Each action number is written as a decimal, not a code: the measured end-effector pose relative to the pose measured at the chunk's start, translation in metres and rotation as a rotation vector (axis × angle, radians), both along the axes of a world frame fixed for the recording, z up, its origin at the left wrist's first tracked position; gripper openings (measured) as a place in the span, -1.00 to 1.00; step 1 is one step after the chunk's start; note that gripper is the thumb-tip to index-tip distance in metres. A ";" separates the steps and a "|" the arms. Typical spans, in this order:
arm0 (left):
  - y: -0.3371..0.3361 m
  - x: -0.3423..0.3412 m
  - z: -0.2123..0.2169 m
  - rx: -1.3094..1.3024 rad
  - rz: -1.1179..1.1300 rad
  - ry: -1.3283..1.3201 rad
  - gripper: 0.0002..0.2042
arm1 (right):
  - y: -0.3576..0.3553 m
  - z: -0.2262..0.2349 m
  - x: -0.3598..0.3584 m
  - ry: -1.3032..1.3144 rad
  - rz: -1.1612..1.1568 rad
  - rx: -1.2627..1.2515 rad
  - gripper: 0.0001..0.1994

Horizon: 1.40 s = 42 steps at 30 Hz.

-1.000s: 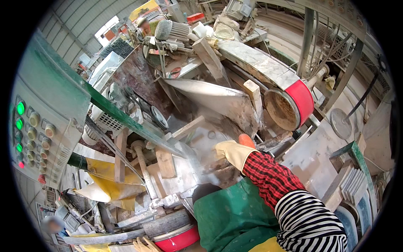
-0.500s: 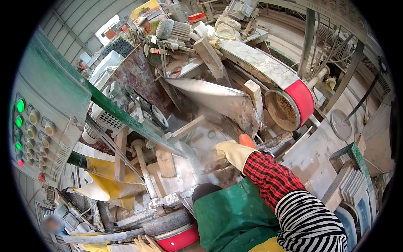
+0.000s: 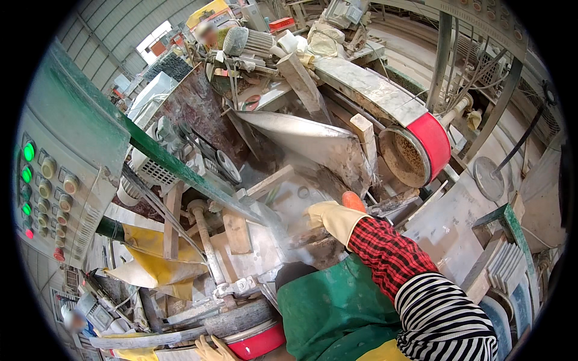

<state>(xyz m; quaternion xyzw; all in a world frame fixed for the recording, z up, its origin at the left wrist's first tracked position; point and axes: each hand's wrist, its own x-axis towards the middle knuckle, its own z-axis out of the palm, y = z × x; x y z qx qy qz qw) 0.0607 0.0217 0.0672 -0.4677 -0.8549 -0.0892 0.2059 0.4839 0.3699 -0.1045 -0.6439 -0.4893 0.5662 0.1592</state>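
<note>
My right hand [image 3: 331, 220], in a cream rubber glove, reaches into the dusty middle of the machine. Its fingers point left and bend down beside a pale, wet-looking surface [image 3: 288, 201]; mist and the glove hide what they touch. Just behind the wrist shows a rounded orange thing [image 3: 354, 201]. At the lower edge, my left hand [image 3: 214, 351], in a similar glove, is only partly in view. Its fingers are spread beside a red-banded wheel [image 3: 260, 342], with nothing visible in them. A green apron [image 3: 337, 304] covers my front between the arms.
A green-lit control panel [image 3: 54, 192] hangs at left under a green beam [image 3: 174, 168]. Wooden pieces [image 3: 238, 231] and a curved pale sheet [image 3: 307, 141] surround the work area. At right stand a red-rimmed drum [image 3: 430, 147] and stacked thin slabs [image 3: 506, 265]. People are visible far left.
My right hand has shifted very slightly left. My left hand's fingers have moved a little. A distant person at left has shifted slightly. The machine parts look the same.
</note>
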 end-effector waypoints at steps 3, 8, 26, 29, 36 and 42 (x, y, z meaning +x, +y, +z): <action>0.000 0.001 0.000 -0.013 0.009 0.018 -0.48 | -0.007 -0.008 -0.003 -0.011 0.002 0.102 -0.79; 0.000 -0.003 -0.008 -0.020 0.036 -0.002 -0.47 | -0.003 0.009 -0.004 -0.122 0.125 0.121 -0.72; 0.009 0.024 0.003 -0.113 0.045 -0.103 -0.53 | -0.004 0.019 0.002 -0.252 0.358 0.211 -0.58; 0.006 0.021 -0.005 -0.142 0.094 -0.110 -0.54 | -0.003 0.018 0.000 -0.166 0.337 0.180 -0.53; 0.011 0.037 0.003 -0.083 -0.048 0.066 -0.52 | -0.014 0.048 0.007 -0.325 0.475 0.268 -0.47; 0.008 0.038 -0.002 -0.060 -0.078 0.089 -0.55 | -0.013 0.051 0.003 -0.341 0.504 0.264 -0.44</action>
